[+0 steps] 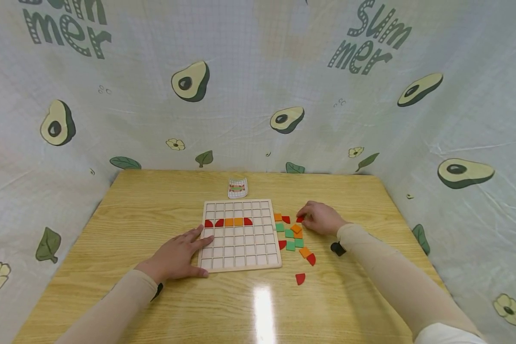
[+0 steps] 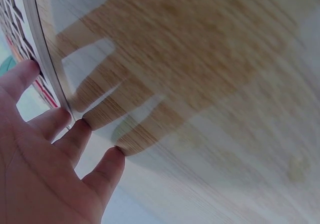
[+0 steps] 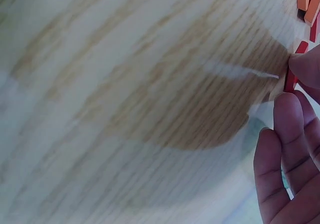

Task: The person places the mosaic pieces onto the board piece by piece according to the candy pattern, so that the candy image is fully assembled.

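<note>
Two hands at work on a tabletop (image 1: 167, 296), well apart. Right hand (image 1: 322, 219): thumb and fingertip pinch a red piece (image 3: 295, 67), tilted up on edge in the right wrist view; whether it touches the wood cannot be told. Left hand (image 1: 176, 253): fingers spread and holding nothing, a fingertip or two over the near-left edge of the board (image 1: 245, 248), thumb by its near corner. The board, a pale grid, lies flat between the hands. Just ahead of the left fingertips, one row carries five pieces side by side: red, red, orange, orange, red (image 1: 248, 221). Between the board and the right hand, loose pieces lie scattered: green squares (image 1: 299, 243), orange squares (image 1: 305, 252) and red quarter-rounds (image 1: 311, 259), some overlapping or touching. One red quarter-round (image 1: 300, 278) lies apart, nearer the person than the right hand. Beyond both hands, past the far edge of the board, sits a card (image 1: 238, 188) with a small coloured pattern. Farther off hangs a cloth (image 1: 241, 86) printed with avocados, leaves and lettering.
</note>
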### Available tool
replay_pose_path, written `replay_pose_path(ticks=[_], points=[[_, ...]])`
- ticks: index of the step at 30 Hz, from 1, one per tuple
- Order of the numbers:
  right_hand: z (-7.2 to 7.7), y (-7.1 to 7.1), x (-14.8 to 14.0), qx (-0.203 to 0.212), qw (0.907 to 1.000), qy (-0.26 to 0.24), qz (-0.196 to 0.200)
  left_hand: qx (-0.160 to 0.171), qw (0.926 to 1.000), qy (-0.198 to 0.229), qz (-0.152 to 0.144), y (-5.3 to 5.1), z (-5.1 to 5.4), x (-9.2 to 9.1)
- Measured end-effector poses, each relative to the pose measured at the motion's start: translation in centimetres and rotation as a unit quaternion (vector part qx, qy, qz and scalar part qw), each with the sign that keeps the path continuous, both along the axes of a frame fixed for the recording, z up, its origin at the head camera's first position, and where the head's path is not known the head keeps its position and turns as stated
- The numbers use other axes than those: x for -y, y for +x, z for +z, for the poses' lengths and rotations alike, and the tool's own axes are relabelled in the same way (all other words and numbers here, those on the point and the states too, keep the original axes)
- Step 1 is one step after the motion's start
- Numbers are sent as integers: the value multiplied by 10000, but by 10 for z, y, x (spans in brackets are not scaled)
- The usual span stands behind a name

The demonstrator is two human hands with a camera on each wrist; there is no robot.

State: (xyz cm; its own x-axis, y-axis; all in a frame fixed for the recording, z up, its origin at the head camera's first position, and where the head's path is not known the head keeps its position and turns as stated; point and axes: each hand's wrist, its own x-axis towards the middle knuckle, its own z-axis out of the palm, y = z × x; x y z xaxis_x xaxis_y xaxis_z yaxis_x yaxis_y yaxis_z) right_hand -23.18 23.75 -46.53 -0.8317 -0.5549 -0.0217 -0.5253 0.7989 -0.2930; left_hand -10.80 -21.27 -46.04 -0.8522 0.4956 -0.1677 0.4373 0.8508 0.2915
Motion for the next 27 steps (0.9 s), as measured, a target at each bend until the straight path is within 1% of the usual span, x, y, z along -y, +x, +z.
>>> replay_pose_path(ticks=[7, 12, 17, 21, 27], points=[[-2, 2, -8, -119, 9996, -235, -44, -19, 10000, -7, 21, 0, 0, 0], [-2, 3, -13, -97, 9995, -252, -141, -54, 10000, -38, 11, 0, -2, 0], [2, 4, -14, 21, 9994, -238, -236, -46, 10000, -10, 4, 0, 0, -1], [6, 4, -13, -17, 9993, -284, -228, -58, 10000, 1, -10, 0, 2, -1], [15, 1, 4, -87, 9995, -258, -137, -10, 10000, -10, -8, -1, 2, -1]])
